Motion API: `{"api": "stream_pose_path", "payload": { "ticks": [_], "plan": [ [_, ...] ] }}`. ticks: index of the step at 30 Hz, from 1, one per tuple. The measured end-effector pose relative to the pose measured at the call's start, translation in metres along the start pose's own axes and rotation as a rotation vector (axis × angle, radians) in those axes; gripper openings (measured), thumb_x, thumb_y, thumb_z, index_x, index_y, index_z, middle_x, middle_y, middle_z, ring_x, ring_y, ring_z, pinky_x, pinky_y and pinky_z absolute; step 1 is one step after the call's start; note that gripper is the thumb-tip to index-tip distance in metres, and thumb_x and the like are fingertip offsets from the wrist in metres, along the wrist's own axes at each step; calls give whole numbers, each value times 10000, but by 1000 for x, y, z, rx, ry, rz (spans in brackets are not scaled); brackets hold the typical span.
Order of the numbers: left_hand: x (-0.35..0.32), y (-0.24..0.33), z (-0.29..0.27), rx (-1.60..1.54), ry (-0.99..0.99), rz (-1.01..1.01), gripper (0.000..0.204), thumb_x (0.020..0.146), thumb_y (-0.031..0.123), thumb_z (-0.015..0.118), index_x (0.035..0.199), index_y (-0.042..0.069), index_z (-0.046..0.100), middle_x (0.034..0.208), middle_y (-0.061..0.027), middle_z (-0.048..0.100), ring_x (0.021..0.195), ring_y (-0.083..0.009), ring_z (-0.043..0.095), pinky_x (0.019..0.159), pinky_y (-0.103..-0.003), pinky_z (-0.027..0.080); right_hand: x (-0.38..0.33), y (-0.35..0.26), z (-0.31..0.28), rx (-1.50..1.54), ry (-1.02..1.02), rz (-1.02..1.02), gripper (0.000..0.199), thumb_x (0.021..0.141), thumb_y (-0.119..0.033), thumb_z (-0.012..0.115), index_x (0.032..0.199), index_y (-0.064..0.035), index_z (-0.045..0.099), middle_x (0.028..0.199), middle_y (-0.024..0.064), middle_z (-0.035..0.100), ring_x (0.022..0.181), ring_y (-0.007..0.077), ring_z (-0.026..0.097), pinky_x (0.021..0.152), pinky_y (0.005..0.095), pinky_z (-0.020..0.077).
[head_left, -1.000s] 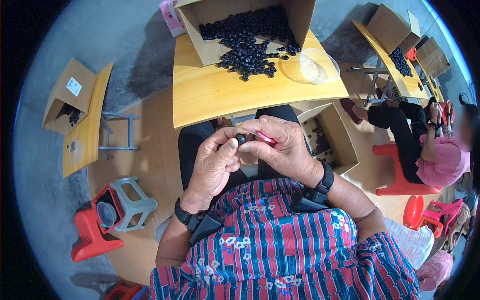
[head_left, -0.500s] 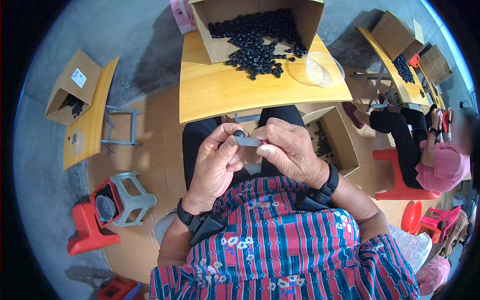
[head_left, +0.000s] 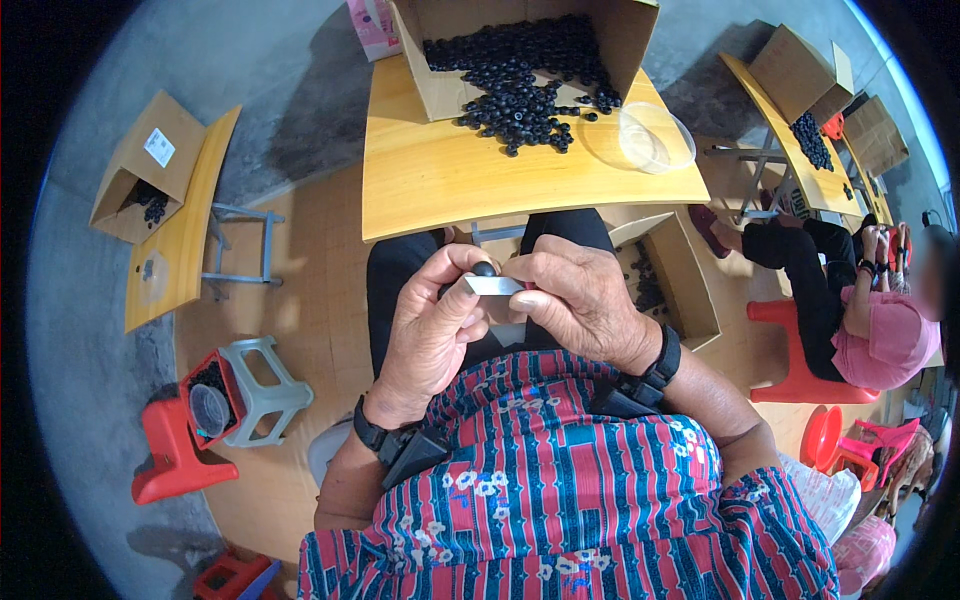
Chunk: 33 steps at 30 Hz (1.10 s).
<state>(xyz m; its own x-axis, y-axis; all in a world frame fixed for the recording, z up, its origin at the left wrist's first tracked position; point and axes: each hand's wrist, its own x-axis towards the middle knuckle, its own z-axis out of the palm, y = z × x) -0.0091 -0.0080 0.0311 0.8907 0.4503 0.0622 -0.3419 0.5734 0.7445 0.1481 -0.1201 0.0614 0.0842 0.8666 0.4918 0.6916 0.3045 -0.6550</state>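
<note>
Between the thumb and fingers of my left hand [head_left: 432,318] sits a small black round part [head_left: 483,269]. My right hand [head_left: 585,300] grips a knife with a flat, shiny metal blade [head_left: 494,286]; only a bit of pinkish red shows at its grip, the rest is hidden by my fingers. The blade lies across the near side of the black part, close to my left thumb. Both hands meet above my lap, in front of the yellow table [head_left: 480,195]. On it a tipped cardboard box [head_left: 428,85] spills a heap of similar black parts [head_left: 515,115].
A clear round plastic lid or dish [head_left: 657,140] rests at the table's right. An open cardboard box [head_left: 700,300] with black parts stands below. At left are a grey stool [head_left: 265,390] and a red basin [head_left: 228,390]. A co-worker in a pink top [head_left: 880,335] sits at right.
The blade has tilted, so its face now catches the light and looks bright. My hands keep hold of the same things; the view has shifted slightly.
</note>
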Motion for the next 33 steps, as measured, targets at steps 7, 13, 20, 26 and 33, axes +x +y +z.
{"api": "stream_pose_path", "payload": {
  "ticks": [7, 13, 20, 26, 33],
  "plan": [
    [0, 1, 1, -1, 14, -4, 198, 943, 209, 594, 1072, 65, 551, 894, 40, 538, 620, 20, 383, 511, -129, 325, 2, 0, 0, -6, -5, -3, 196, 887, -219, 604, 967, -40, 607, 769, 121, 568, 679, 294, 602, 607, 365, 492],
    [1, 0, 0, -3, 34, 0, 191, 944, 207, 592, 1070, 68, 553, 874, 45, 536, 618, 19, 382, 511, -130, 328, 2, 2, 0, -1, 4, -3, 204, 889, -226, 603, 971, -39, 609, 765, 124, 566, 683, 295, 601, 614, 367, 492],
    [-2, -3, -1, -120, 57, -48, 241, 943, 225, 588, 1105, 53, 541, 849, 20, 515, 664, -20, 434, 531, -141, 374, 3, 4, 2, -14, 9, -7, 201, 890, -229, 604, 971, -45, 616, 755, 120, 568, 673, 286, 598, 601, 359, 485],
    [-1, -1, 1, -142, 42, -68, 249, 952, 242, 572, 1118, 59, 536, 857, 27, 508, 678, -17, 432, 538, -141, 367, 3, 6, 3, 8, 34, -45, 217, 889, -214, 603, 957, -10, 625, 700, 84, 516, 611, 227, 559, 562, 325, 441],
    [0, -4, -2, -103, 36, -60, 234, 949, 231, 576, 1105, 61, 536, 858, 38, 502, 671, -14, 426, 531, -138, 360, 3, 3, 0, 9, 24, -21, 218, 890, -228, 605, 969, -25, 621, 739, 103, 549, 653, 259, 586, 590, 342, 469]
  ]
}}
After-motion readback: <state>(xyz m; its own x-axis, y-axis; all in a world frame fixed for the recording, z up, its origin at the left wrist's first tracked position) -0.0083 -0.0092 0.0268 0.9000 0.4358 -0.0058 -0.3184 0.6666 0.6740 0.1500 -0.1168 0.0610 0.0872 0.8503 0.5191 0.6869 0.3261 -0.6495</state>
